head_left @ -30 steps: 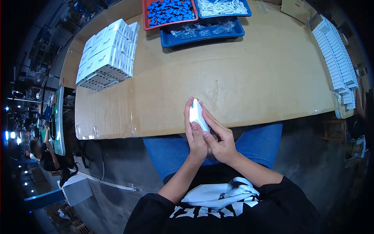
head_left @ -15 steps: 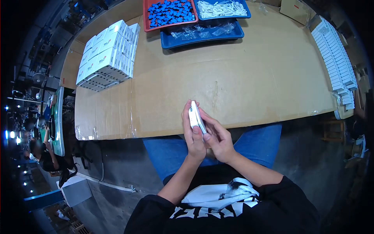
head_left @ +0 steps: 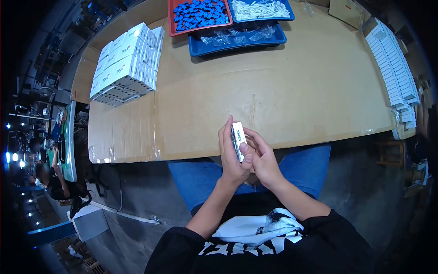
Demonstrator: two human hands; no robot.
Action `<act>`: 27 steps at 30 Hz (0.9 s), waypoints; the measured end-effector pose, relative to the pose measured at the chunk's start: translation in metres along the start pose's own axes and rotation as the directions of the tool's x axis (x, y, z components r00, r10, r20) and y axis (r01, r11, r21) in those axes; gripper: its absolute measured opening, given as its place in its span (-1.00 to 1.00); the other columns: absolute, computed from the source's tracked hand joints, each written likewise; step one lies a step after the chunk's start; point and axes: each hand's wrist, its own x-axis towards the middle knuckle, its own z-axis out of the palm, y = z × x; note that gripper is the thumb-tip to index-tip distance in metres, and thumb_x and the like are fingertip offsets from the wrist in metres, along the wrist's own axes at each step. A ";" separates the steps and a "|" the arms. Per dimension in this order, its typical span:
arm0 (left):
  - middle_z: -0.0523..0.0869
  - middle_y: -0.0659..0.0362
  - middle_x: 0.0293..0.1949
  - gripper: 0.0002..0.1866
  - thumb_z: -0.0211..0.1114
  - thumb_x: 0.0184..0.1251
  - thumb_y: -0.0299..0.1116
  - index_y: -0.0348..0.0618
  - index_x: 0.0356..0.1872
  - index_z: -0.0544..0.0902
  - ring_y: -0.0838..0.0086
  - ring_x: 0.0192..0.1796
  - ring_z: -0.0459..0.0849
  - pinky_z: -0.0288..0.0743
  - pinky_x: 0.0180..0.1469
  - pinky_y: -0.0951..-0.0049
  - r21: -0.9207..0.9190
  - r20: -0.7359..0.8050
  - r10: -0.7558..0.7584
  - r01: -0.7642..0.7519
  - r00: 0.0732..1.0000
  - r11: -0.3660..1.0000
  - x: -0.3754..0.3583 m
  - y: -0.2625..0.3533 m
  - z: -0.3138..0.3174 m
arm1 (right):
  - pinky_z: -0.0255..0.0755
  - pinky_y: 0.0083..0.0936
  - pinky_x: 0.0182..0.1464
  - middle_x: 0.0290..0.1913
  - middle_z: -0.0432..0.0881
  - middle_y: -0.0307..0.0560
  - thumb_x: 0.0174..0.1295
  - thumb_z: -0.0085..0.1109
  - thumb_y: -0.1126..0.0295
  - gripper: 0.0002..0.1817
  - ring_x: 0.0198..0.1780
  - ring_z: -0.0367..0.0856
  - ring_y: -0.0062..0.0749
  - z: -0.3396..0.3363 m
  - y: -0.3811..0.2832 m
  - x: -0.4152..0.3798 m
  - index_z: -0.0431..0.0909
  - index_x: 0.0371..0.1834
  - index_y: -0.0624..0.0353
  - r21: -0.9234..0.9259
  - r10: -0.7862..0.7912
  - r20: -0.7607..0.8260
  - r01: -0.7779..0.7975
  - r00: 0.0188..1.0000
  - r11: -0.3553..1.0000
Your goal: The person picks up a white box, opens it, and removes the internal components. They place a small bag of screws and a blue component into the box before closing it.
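Observation:
Between my two hands, above the table's near edge, is a small white box [head_left: 239,135] with dark green lettering on the side facing up. My left hand [head_left: 232,157] is closed along its left side, fingers pointing away from me. My right hand [head_left: 262,162] is closed on the right side, with its thumb on the box's face. Both thumbs lie near the lower end of the box. The palms and fingers hide its underside.
A stack of white boxes [head_left: 121,68] stands at the table's left. At the back are a red tray [head_left: 172,20] of blue pieces, a blue tray [head_left: 290,16] of white pieces and a lower blue tray [head_left: 237,44] with clear plastic bags. White boxes [head_left: 392,68] line the right edge. A person [head_left: 57,185] sits far left.
The white box has turned in my hands: its narrow edge faced up before, and now the lettered side does. Both hands have shifted slightly right.

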 end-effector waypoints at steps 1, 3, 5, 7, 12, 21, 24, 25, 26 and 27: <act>0.36 -0.16 0.37 0.13 0.10 0.35 0.46 -0.41 0.58 0.15 0.09 0.44 0.39 0.26 0.48 0.09 0.001 -0.001 0.000 0.000 1.000 1.000 0.000 -0.002 0.000 | 0.37 -0.42 0.45 0.40 0.53 0.09 0.56 0.15 0.39 -0.43 0.43 0.49 -0.36 0.002 0.004 0.000 0.28 0.56 0.31 -0.022 -0.047 -0.017 0.047 0.999 0.999; 0.41 -0.14 0.29 0.10 0.06 0.37 0.48 -0.44 0.51 0.24 0.13 0.34 0.48 0.36 0.39 0.13 0.029 -0.063 0.103 -0.102 0.993 0.994 0.001 -0.008 0.001 | 0.40 -0.45 0.42 0.40 0.53 0.08 0.57 0.15 0.36 -0.41 0.40 0.52 -0.38 0.006 0.008 -0.003 0.27 0.57 0.33 -0.052 -0.083 -0.024 0.081 0.996 0.995; 0.46 -0.18 0.24 0.02 0.06 0.39 0.40 -0.47 0.44 0.32 0.07 0.28 0.53 0.41 0.34 0.11 0.034 -0.115 0.129 -0.126 0.985 0.992 0.000 -0.010 0.004 | 0.42 -0.48 0.40 0.42 0.52 0.06 0.57 0.15 0.36 -0.41 0.37 0.55 -0.41 0.007 0.012 -0.006 0.27 0.58 0.34 -0.030 -0.103 -0.022 0.102 0.994 0.994; 0.50 -0.23 0.19 -0.06 0.05 0.42 0.32 -0.50 0.37 0.39 0.01 0.23 0.57 0.45 0.29 0.08 0.040 -0.166 0.154 -0.149 0.974 0.988 -0.001 -0.013 0.006 | 0.42 -0.51 0.38 0.43 0.51 0.05 0.58 0.14 0.37 -0.41 0.34 0.55 -0.47 0.009 0.012 -0.008 0.28 0.58 0.35 -0.046 -0.107 -0.023 0.106 0.994 0.993; 0.51 -0.21 0.18 -0.07 -0.06 0.41 0.33 -0.54 0.30 0.44 0.08 0.21 0.59 0.48 0.26 0.14 -0.064 -0.256 0.193 -0.216 0.947 0.974 -0.004 -0.018 0.007 | 0.40 -0.53 0.40 0.46 0.47 0.07 0.61 0.09 0.38 -0.44 0.38 0.47 -0.49 0.010 0.018 -0.011 0.28 0.58 0.38 -0.102 -0.182 0.033 0.184 0.983 0.977; 0.46 -0.15 0.19 -0.05 -0.09 0.39 0.34 -0.55 0.29 0.43 0.18 0.17 0.57 0.46 0.24 0.21 -0.177 -0.261 0.153 -0.203 0.953 0.963 -0.007 -0.018 0.006 | 0.39 -0.49 0.38 0.42 0.52 0.07 0.62 0.07 0.34 -0.49 0.37 0.49 -0.42 0.004 0.023 -0.009 0.37 0.52 0.39 -0.188 -0.241 0.053 0.246 0.969 0.951; 0.46 -0.13 0.20 -0.03 -0.10 0.40 0.37 -0.54 0.33 0.40 0.18 0.19 0.55 0.43 0.27 0.19 -0.208 -0.230 0.090 -0.139 0.969 0.968 -0.007 -0.020 0.006 | 0.39 -0.46 0.37 0.36 0.57 0.05 0.63 0.05 0.28 -0.49 0.34 0.52 -0.39 0.002 0.024 -0.005 0.41 0.51 0.35 -0.243 -0.231 0.047 0.235 0.972 0.941; 0.46 -0.12 0.21 0.00 -0.11 0.40 0.40 -0.54 0.36 0.38 0.16 0.22 0.54 0.41 0.30 0.17 -0.207 -0.207 0.049 -0.093 0.977 0.974 -0.007 -0.020 0.006 | 0.39 -0.46 0.36 0.32 0.60 0.04 0.64 0.04 0.24 -0.49 0.31 0.54 -0.39 0.002 0.024 -0.004 0.42 0.50 0.34 -0.265 -0.212 0.028 0.212 0.977 0.941; 0.46 -0.12 0.21 0.00 -0.11 0.40 0.40 -0.54 0.36 0.38 0.16 0.22 0.54 0.41 0.30 0.17 -0.207 -0.207 0.051 -0.094 0.977 0.974 -0.007 -0.020 0.007 | 0.39 -0.46 0.36 0.32 0.60 0.04 0.64 0.04 0.24 -0.49 0.31 0.54 -0.39 -0.001 0.025 -0.001 0.42 0.50 0.34 -0.265 -0.214 0.029 0.214 0.976 0.940; 0.43 -0.12 0.27 0.04 -0.10 0.38 0.45 -0.49 0.43 0.28 0.16 0.27 0.50 0.36 0.35 0.17 -0.225 -0.177 0.035 -0.075 0.984 0.971 -0.006 -0.020 0.009 | 0.38 -0.46 0.36 0.31 0.59 0.04 0.64 0.03 0.23 -0.49 0.32 0.53 -0.38 -0.005 0.025 0.004 0.42 0.51 0.32 -0.253 -0.181 0.018 0.180 0.983 0.950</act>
